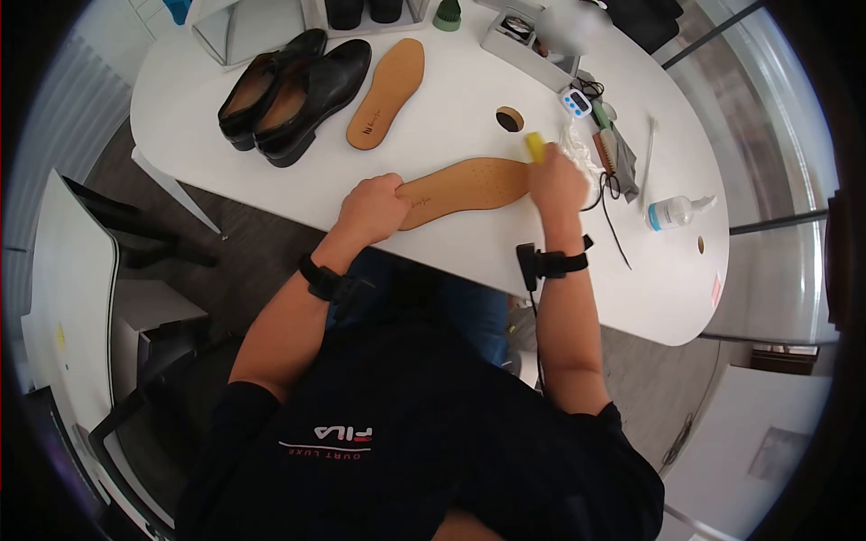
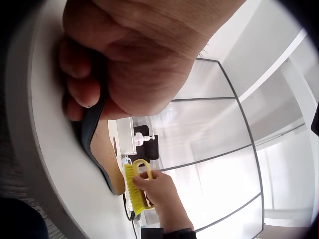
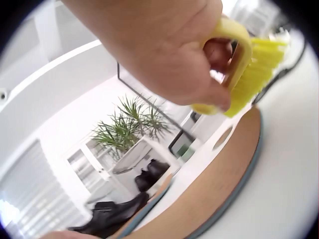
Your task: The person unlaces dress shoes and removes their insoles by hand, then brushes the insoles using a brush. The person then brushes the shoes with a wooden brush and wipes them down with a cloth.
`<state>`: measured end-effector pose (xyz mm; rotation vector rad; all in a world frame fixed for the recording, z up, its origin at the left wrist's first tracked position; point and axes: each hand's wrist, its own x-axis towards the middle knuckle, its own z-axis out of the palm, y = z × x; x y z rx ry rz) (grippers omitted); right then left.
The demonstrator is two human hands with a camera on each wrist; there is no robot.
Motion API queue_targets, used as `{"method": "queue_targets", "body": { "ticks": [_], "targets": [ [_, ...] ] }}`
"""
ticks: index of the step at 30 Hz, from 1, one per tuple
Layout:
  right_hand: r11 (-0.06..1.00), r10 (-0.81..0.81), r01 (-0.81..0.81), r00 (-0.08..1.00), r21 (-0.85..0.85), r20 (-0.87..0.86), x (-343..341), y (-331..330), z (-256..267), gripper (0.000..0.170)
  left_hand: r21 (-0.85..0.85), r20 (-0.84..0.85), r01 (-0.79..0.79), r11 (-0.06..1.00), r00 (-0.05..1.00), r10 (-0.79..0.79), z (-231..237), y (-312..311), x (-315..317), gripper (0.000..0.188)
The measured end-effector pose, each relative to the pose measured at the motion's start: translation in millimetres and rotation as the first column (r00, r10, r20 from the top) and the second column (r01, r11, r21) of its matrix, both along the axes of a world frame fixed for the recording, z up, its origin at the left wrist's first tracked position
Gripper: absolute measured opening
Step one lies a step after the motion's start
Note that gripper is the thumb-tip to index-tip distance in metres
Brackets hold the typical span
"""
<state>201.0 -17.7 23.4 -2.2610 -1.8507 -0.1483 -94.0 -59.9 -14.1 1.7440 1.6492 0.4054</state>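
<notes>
A tan insole lies near the table's front edge, its left end gripped by the left hand. In the left wrist view the fingers of the left hand curl round the insole's dark edge. The right hand holds a yellow brush at the insole's other end. Seen from the right wrist, the right hand has its fingers through the loop handle of the brush, bristles beside the insole's tip. A second insole lies behind, with handwriting on it.
Black shoes stand at the back left beside a box frame. A grey box, a white timer, a wooden brush, cables, cloths and a spray bottle are at the right. A round hole is in the table.
</notes>
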Motion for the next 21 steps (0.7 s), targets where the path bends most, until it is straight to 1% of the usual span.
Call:
{"method": "queue_targets", "body": {
  "ticks": [1,3,5,7,9,10,11,12,13,14,15,16,17,18,19,20,21],
  "targets": [
    [0.999,0.022,-0.024,0.999,0.045,0.038,5,-3,10,0.021,-0.004,-0.004,0.004,1.0,1.0,-0.004,6,-3,0,0.028],
    [0.994,0.074,-0.077,0.996,0.077,0.042,-8,-7,14,0.024,-0.175,0.018,-0.014,0.984,1.0,0.018,23,2,4,0.028],
    [0.98,0.199,-0.2,0.979,0.017,0.047,-45,-19,-1,0.024,-0.152,0.024,-0.001,0.988,1.0,0.005,21,3,4,0.028],
    [0.947,0.322,-0.321,0.942,-0.025,0.098,-88,-43,-28,0.024,-0.131,0.026,0.009,0.991,1.0,-0.006,19,2,6,0.028],
    [0.898,0.439,-0.441,0.892,0.007,-0.108,-119,-68,-14,0.029,-0.153,0.121,-0.04,0.987,0.991,0.059,20,2,5,0.028],
    [0.871,0.476,-0.49,0.818,0.04,-0.323,-121,-74,-3,0.032,-0.155,0.116,-0.047,0.987,0.991,0.065,19,-1,3,0.028],
    [0.87,0.476,-0.491,0.816,0.04,-0.329,-115,-74,1,0.032,-0.172,0.217,-0.065,0.983,0.971,0.102,16,-5,0,0.03],
    [0.895,0.412,-0.437,0.732,0.09,-0.543,-98,-71,5,0.036,-0.187,0.314,-0.076,0.979,0.94,0.133,16,-8,-1,0.032],
    [0.92,0.344,-0.371,0.599,0.13,-0.723,-82,-65,11,0.04,-0.181,0.311,-0.071,0.981,0.942,0.125,21,-11,-2,0.032],
    [0.985,0.145,-0.171,0.768,0.017,-0.623,-68,-61,16,0.039,-0.32,0.347,-0.022,0.947,0.928,0.138,31,-15,-1,0.035],
    [0.984,0.175,-0.126,0.802,0.125,-0.571,-53,-59,18,0.036,-0.456,0.378,0.04,0.889,0.913,0.152,35,-21,1,0.039],
    [0.987,0.156,-0.122,0.844,0.1,-0.513,-39,-57,19,0.036,-0.483,0.411,0.153,0.862,0.909,0.069,35,-26,2,0.045],
    [0.991,0.136,-0.116,0.882,0.072,-0.451,-29,-57,20,0.035,-0.481,0.411,0.169,0.86,0.91,0.051,36,-22,3,0.045],
    [0.993,0.118,-0.097,0.884,0.071,-0.452,-24,-60,19,0.035,-0.411,0.279,0.221,0.884,0.954,-0.109,38,-18,5,0.046],
    [0.994,0.105,-0.099,0.873,0.039,-0.477,-21,-62,21,0.036,-0.344,0.129,0.284,0.895,0.958,-0.255,41,-12,8,0.046],
    [0.994,0.098,-0.109,0.86,0.007,-0.501,-19,-63,22,0.036,-0.169,-0.012,0.195,0.966,0.98,-0.2,42,-1,14,0.041],
    [0.995,0.093,-0.104,0.862,0.005,-0.499,-19,-67,25,0.036,-0.171,-0.009,0.2,0.965,0.979,-0.204,43,11,20,0.041]
  ]
}}
